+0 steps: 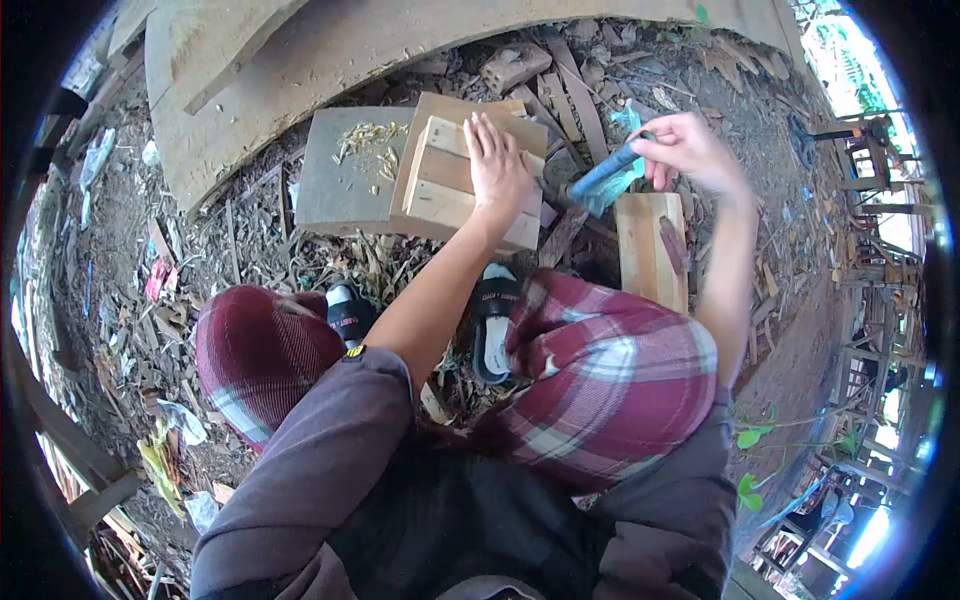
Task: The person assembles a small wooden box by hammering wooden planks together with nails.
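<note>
My left hand [497, 170] lies flat with its fingers stretched out on top of a piece made of pale wooden slats [445, 200]. Dark nail-like spots show on the slats. Beneath them is a wider wooden board [432, 108], set on a grey slab [330, 185]. To the right, my right hand [685, 152] is closed round the upper end of a blue-handled tool [608, 170]. The tool slants down towards the right edge of the slats, and its far end is blurred by motion. Pale blue-green plastic [625, 185] shows around the handle.
A wooden block [650, 245] with a dark strip on it lies below my right hand. Wood shavings [370, 140] cover part of the slab. Large curved boards [330, 50] stretch across the far side. Wood scraps and litter cover the ground around my sandalled feet [492, 325].
</note>
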Motion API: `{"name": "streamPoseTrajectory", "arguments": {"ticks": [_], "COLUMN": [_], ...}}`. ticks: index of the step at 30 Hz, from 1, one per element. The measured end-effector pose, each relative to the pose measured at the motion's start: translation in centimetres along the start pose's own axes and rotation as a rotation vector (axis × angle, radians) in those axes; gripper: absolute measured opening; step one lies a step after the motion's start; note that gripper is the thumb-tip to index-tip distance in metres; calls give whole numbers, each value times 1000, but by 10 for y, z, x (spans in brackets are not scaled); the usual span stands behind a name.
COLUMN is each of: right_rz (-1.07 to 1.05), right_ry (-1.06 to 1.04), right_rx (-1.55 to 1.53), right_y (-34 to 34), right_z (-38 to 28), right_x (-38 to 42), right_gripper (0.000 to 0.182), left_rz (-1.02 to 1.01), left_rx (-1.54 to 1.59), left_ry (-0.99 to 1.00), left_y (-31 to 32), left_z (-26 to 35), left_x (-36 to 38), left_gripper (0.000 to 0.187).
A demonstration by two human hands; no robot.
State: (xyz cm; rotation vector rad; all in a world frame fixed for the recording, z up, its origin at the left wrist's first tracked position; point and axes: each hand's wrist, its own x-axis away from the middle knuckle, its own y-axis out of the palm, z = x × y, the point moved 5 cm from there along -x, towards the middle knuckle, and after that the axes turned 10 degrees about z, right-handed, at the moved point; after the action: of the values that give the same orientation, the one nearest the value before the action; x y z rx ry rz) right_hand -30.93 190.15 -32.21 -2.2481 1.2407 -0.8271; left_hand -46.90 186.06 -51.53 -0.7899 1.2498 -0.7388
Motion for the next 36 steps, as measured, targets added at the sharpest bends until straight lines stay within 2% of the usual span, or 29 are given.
{"name": "streamPoseTrajectory", "arguments": {"ticks": [1,2,3,4,5,7,9,10,11,13,16,17,19,23,24,27,28,32,36], "right_rz": [170,332,446,478,509,661,915,957,1043,1050,1367,1351,980,859,857,829,838,863,854], "right_ry": [-11,-269,-255,-334,-202,-223,-312,-218,-288,-162,-654,-697,-584,-393,-455,-623,-649,-682,-691], "right_rx": [110,9,-152,-188,100,193,31,6,81,-134,193,290,-573,-850,-789,-855,-796,-827,-807], "right_y": [3,14,34,56,68,82,76,68,61,60,57,56,65,45,39,34,34,57,71], "right_z": [17,41,56,64,56,77,102,111,136,161,107,89,104,70,53,19,15,12,17], "right_x": [-10,-23,-25,-24,-16,-16,-5,9,13,26,35,32,1,-13,-10,-8,-15,-42,-49], "right_gripper": [17,19,22,21,19,20,22,22,22,27,36,42,40,39,40,42,43,44,48], "left_rz": [0,-5,-10,11,-7,-64,-22,-33,-37,-16,29,43,-7,-111,-154,-329,-337,-150,-109], "left_rx": [-1,-2,-4,11,27,52,86,86,87,99,97,98,115,129,130,213,284,279,295], "left_ry": [3,4,2,0,-7,-15,-9,-6,-5,-8,-9,-8,-8,21,31,133,161,215,228], "left_y": [1,1,2,1,0,-2,-5,-6,-8,-6,-7,-7,-6,5,7,10,-8,-21,-19], "left_z": [-1,0,0,0,1,-1,-1,-1,0,0,-1,-1,-1,-8,-10,-27,-29,-27,-28], "left_x": [-3,-2,-1,-1,-3,-2,-1,-1,-4,-3,-3,-3,-1,-3,-2,-6,-7,-3,-2], "left_gripper": [45,45,44,43,44,48,46,46,46,45,42,41,42,49,52,58,54,46,45]}}
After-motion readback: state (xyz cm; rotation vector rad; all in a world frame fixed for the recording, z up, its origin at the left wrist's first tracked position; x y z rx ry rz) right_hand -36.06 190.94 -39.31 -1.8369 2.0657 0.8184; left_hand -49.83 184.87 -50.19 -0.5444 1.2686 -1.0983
